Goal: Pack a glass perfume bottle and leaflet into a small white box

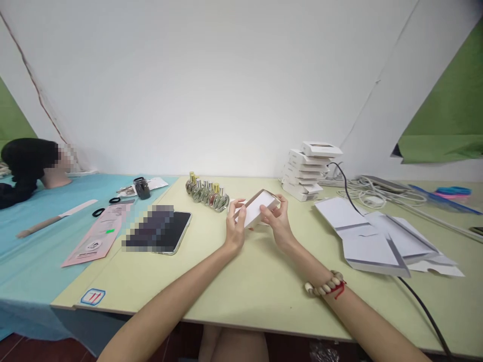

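A small white cardboard box (pixel 253 209) is held up over the middle of the table, tilted, its inside facing me. My left hand (pixel 236 227) grips its left end, with the thumb along the near side. On the right end, my right hand (pixel 278 221) has its thumb pressed against the box and its fingers behind. Part of a white flap shows beneath the box, largely covered by the hands. Just left of my hands, small glass bottles (pixel 206 193) with gold and silver caps stand in a row.
Several white boxes (pixel 302 173) are stacked at the back. Flattened white cartons (pixel 372 241) lie at right, near tangled cables (pixel 372 193) and a black cord. A tablet (pixel 177 231), a pink packet (pixel 100 234), a dark jar (pixel 142 188) and a mannequin head (pixel 33 161) are at left.
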Demonstrator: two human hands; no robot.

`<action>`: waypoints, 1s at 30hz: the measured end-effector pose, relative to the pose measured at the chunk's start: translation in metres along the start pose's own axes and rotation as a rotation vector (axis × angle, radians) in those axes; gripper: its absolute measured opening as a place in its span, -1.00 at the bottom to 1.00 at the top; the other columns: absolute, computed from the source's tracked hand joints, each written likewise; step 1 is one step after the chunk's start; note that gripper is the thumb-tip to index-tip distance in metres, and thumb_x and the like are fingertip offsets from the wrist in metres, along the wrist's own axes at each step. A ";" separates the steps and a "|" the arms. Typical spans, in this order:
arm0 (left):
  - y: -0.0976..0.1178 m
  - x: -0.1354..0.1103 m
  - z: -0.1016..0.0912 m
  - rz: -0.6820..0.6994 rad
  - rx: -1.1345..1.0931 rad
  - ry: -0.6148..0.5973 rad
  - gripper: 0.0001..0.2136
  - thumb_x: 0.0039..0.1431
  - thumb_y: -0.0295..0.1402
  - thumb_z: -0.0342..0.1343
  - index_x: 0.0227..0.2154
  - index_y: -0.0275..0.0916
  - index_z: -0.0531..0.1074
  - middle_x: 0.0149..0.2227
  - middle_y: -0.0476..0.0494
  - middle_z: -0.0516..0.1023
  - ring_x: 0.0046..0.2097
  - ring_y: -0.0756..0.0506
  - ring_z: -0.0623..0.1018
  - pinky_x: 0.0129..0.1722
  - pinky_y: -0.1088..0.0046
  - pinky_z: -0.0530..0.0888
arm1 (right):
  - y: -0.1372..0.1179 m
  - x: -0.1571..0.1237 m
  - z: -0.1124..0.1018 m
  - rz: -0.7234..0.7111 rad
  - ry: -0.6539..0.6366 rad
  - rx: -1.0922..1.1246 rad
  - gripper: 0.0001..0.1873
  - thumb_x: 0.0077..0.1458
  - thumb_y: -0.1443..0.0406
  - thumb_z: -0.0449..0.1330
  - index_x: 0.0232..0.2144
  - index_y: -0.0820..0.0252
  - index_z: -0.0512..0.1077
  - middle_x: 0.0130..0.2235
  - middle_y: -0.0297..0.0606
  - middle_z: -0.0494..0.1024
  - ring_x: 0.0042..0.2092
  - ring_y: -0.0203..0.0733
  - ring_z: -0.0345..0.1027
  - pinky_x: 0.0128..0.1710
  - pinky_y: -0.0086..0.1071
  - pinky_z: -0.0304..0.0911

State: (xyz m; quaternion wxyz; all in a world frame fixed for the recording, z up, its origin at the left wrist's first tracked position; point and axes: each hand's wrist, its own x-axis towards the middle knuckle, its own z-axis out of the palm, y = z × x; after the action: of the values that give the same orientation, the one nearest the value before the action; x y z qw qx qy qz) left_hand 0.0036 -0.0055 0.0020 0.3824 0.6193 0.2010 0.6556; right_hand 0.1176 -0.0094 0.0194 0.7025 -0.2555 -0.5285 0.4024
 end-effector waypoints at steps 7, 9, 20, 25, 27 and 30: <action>-0.011 0.005 -0.005 -0.083 -0.022 -0.031 -0.44 0.14 0.11 -0.18 -0.07 -0.33 0.16 -0.18 -0.22 0.24 -0.30 -0.06 0.38 -0.61 0.58 0.37 | 0.001 0.000 0.000 -0.008 0.005 -0.075 -0.22 -0.25 0.15 0.31 -0.05 0.04 -0.05 -0.09 -0.19 0.26 -0.10 -0.14 0.22 -0.43 -0.41 0.34; -0.016 0.007 -0.006 -0.109 -0.009 0.034 -0.44 0.16 0.11 -0.23 -0.10 -0.35 0.20 -0.20 -0.22 0.26 -0.26 -0.05 0.37 -0.57 0.62 0.37 | 0.003 0.002 0.001 -0.062 -0.006 -0.101 -0.23 -0.24 0.17 0.30 -0.04 0.06 -0.03 -0.10 -0.19 0.27 -0.12 -0.17 0.24 -0.38 -0.42 0.33; -0.010 0.018 -0.011 -0.212 -0.007 0.241 -0.70 0.27 -0.18 -0.18 -0.12 -0.31 0.23 -0.14 -0.15 0.28 -0.20 0.06 0.36 -0.29 0.69 0.37 | 0.002 -0.002 0.000 -0.257 -0.016 -0.315 -0.20 -0.20 0.25 0.28 0.04 0.06 -0.05 -0.07 -0.15 0.29 -0.12 -0.16 0.26 -0.38 -0.42 0.33; -0.011 0.016 -0.009 -0.360 -0.104 0.220 -0.59 0.26 -0.07 -0.26 -0.07 -0.29 0.23 -0.15 -0.16 0.30 -0.22 0.02 0.38 -0.33 0.63 0.38 | 0.000 -0.008 0.003 -0.314 -0.054 -0.462 -0.25 -0.19 0.23 0.28 0.04 0.02 0.04 0.02 -0.19 0.22 -0.15 -0.19 0.28 -0.38 -0.43 0.32; -0.013 0.017 -0.009 -0.429 -0.129 0.210 -0.54 0.22 -0.01 -0.24 -0.07 -0.31 0.24 -0.14 -0.18 0.30 -0.22 -0.02 0.39 -0.40 0.60 0.38 | 0.000 -0.009 0.003 -0.340 -0.086 -0.487 -0.23 -0.22 0.24 0.30 0.04 0.04 0.06 0.03 -0.19 0.21 -0.17 -0.21 0.29 -0.35 -0.42 0.31; -0.018 0.018 -0.009 -0.452 -0.163 0.164 -0.56 0.14 -0.06 -0.15 -0.09 -0.33 0.25 -0.14 -0.18 0.30 -0.19 -0.07 0.38 -0.45 0.59 0.37 | 0.001 -0.008 0.000 -0.347 -0.140 -0.468 -0.23 -0.24 0.28 0.31 0.04 0.11 0.08 -0.02 -0.16 0.28 -0.15 -0.18 0.28 -0.25 -0.38 0.29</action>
State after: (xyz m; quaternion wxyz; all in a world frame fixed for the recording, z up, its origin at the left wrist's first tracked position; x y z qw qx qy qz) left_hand 0.0003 0.0212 -0.0013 0.5502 0.4705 0.3110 0.6157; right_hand 0.1160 -0.0154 0.0142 0.6448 -0.2882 -0.6897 0.1601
